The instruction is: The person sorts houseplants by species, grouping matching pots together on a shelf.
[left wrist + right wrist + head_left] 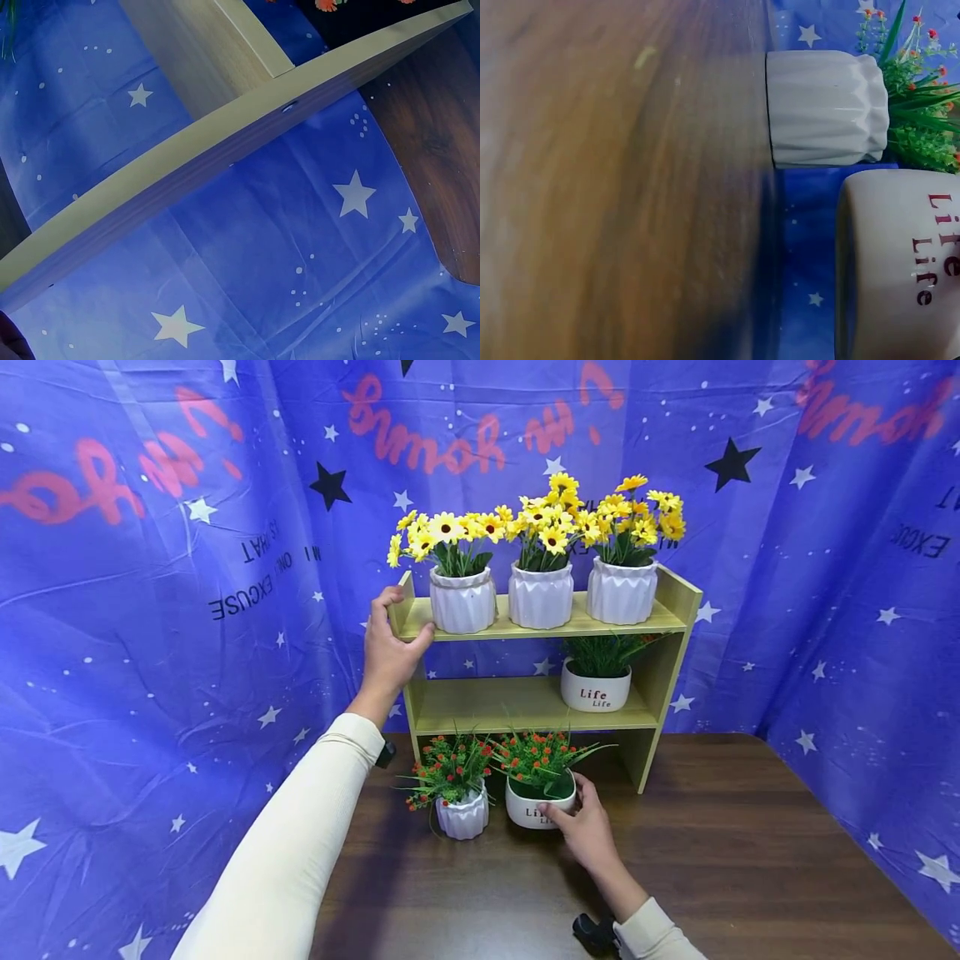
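My left hand [392,647] grips the upper left corner of a wooden shelf [487,706], fingers around the side panel and thumb at the front edge of the top board. In the left wrist view the shelf's side panel [187,146] runs diagonally, with only a dark bit of the hand at the lower left corner. My right hand [588,825] holds a white "Life" pot [525,810] of red-flowered greenery by its right side. The right wrist view shows this pot [900,262] raised off the table. Left of it, a white fluted pot [462,817] with similar red flowers stands on the table.
Three white fluted pots with yellow flowers [542,597] line the shelf's top board. On the middle board, at the right, sits another white "Life" pot [596,692] with green grass. A brown wooden table [720,852] lies beneath, and a blue starry curtain [795,635] hangs around.
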